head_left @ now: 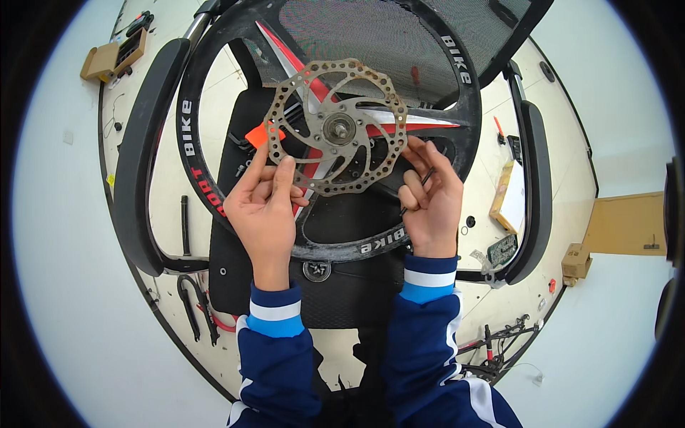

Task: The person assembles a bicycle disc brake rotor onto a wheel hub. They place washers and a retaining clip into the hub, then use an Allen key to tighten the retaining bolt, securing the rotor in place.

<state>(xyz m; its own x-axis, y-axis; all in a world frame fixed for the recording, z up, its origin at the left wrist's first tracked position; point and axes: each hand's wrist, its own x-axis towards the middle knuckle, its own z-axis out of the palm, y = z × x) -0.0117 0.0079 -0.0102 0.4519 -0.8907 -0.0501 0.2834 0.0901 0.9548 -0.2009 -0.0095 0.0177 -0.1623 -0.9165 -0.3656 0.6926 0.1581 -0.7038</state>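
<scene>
Left hand (265,214) has its thumb and fingers closed on the near left edge of a perforated disc brake rotor (341,152). The right hand (437,203) has its fingers curled round a thin dark rod (427,177), with a fingertip at the rotor's right edge. The rotor lies over the middle of a black bicycle wheel with red-and-white spokes (428,118), set on a black chair seat (339,303).

As far as this view tells, the rotor is lined up with the hub, the axle end (341,130) showing through its centre; whether it sits flush or is bolted cannot be made out. The rod is not at any bolt. A fork (202,310) on the floor at near left and a bicycle frame (492,349) at near right lie apart from the wheel.

Being round, the rotor has no long axis; its flat face is turned up toward the person, and the axle end points the same way.
</scene>
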